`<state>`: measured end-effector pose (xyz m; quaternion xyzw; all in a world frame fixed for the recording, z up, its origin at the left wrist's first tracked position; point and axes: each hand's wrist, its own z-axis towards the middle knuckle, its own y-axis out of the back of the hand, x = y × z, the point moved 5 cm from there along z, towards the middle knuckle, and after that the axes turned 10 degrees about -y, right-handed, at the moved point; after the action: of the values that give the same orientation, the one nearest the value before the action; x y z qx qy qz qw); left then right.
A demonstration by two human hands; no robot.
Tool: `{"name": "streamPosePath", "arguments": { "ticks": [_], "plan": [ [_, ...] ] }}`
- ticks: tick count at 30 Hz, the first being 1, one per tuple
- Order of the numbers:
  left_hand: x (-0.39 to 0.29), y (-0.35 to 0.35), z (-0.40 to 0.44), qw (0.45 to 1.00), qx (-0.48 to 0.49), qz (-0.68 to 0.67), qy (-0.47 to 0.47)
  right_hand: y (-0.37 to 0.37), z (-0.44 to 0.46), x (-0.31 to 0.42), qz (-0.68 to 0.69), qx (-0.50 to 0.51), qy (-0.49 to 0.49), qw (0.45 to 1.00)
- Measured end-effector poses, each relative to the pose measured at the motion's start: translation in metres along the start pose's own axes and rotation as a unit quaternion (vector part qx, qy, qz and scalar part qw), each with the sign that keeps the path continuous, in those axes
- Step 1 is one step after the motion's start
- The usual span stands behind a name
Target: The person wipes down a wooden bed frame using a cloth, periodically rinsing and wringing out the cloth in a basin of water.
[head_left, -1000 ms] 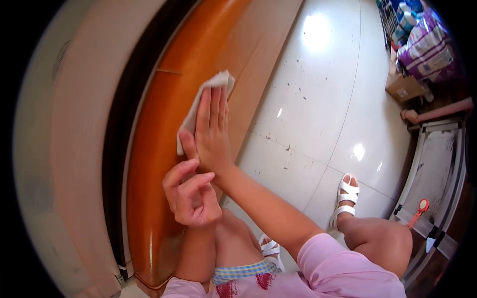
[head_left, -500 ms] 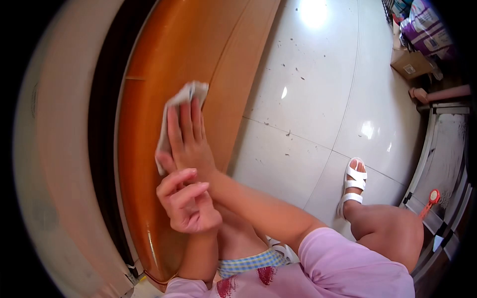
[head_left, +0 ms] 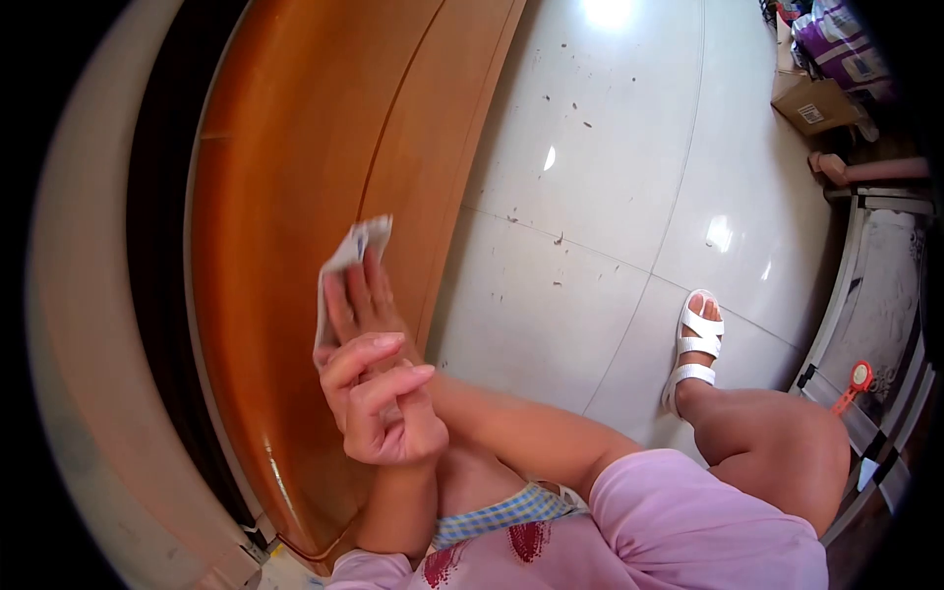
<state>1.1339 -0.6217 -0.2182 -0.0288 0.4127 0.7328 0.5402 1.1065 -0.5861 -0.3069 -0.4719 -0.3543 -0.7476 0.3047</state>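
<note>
A pale folded cloth [head_left: 360, 241] lies against the orange-brown wooden surface [head_left: 285, 197]. Flat over it is my right hand [head_left: 366, 307], its fingers stretched along the cloth and slightly blurred. Nearer to the camera, my left hand [head_left: 388, 408] hovers with loosely bent fingers, a gap between them and nothing held. It covers part of my right hand and wrist, so whether the two hands touch I cannot tell.
Small dark bits [head_left: 559, 239] are scattered on the glossy tiled floor [head_left: 610, 177]. My foot in a white sandal [head_left: 699, 339] rests there. At the right are a cardboard box [head_left: 811, 103], a purple package [head_left: 848, 49], a metal-framed panel [head_left: 875, 285] and an orange-handled object [head_left: 857, 382].
My right hand and the cloth have moved down the wood toward me, now more overlapped by my left hand. The view has shifted slightly.
</note>
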Motion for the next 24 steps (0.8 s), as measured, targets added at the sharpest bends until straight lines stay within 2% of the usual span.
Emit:
{"name": "streamPosePath", "arguments": {
  "ticks": [2,4,6,7,9,10,12,13,15,16,18,19,21,22,23,24],
  "plan": [
    [0.001,0.000,-0.006,0.998,-0.005,-0.043,0.036,0.008,0.038,-0.025,0.050,0.002,-0.011,0.999],
    [0.002,-0.001,-0.011,0.997,-0.005,-0.047,0.054,0.015,0.068,-0.059,0.104,-0.012,-0.085,0.991],
    [0.003,-0.005,-0.015,0.996,-0.007,-0.050,0.072,0.008,0.071,-0.089,0.101,0.008,-0.176,0.979],
    [0.003,-0.009,-0.015,0.996,0.016,-0.045,0.071,0.002,0.064,-0.090,0.102,0.015,-0.175,0.979],
    [-0.001,-0.022,-0.010,0.995,0.046,-0.045,0.074,-0.006,0.041,-0.095,0.147,0.010,-0.264,0.953],
    [-0.004,-0.027,-0.010,0.995,0.043,-0.042,0.080,-0.009,0.021,-0.088,0.146,0.017,-0.265,0.953],
    [-0.014,-0.041,-0.010,0.992,0.080,-0.098,0.012,-0.011,-0.023,-0.061,0.127,0.057,-0.216,0.966],
    [-0.015,-0.044,-0.013,0.992,0.078,-0.099,0.015,-0.011,-0.033,-0.055,0.125,0.060,-0.217,0.966],
    [-0.016,-0.049,-0.023,0.985,0.069,-0.154,0.022,-0.012,-0.048,-0.040,0.100,0.094,-0.115,0.984],
    [-0.015,-0.048,-0.025,0.986,0.066,-0.153,0.027,-0.011,-0.040,-0.043,0.098,0.100,-0.117,0.983],
    [0.002,-0.047,-0.027,0.977,0.091,-0.141,0.129,-0.007,-0.006,-0.060,0.043,0.033,-0.040,0.998],
    [0.009,-0.044,-0.029,0.978,0.088,-0.135,0.136,-0.005,0.013,-0.071,0.063,0.027,-0.058,0.996],
    [0.027,-0.039,-0.034,0.985,0.107,0.008,0.132,-0.002,0.035,-0.085,0.087,0.027,-0.077,0.993],
    [0.033,-0.038,-0.039,0.985,0.105,0.014,0.137,-0.002,0.040,-0.094,0.108,0.040,-0.123,0.986],
    [0.043,-0.036,-0.045,0.979,0.082,0.035,0.181,-0.004,0.041,-0.098,0.128,0.052,-0.166,0.976],
    [0.051,-0.033,-0.053,0.971,0.060,0.055,0.224,-0.006,0.038,-0.096,0.130,0.057,-0.166,0.976]
  ]
}}
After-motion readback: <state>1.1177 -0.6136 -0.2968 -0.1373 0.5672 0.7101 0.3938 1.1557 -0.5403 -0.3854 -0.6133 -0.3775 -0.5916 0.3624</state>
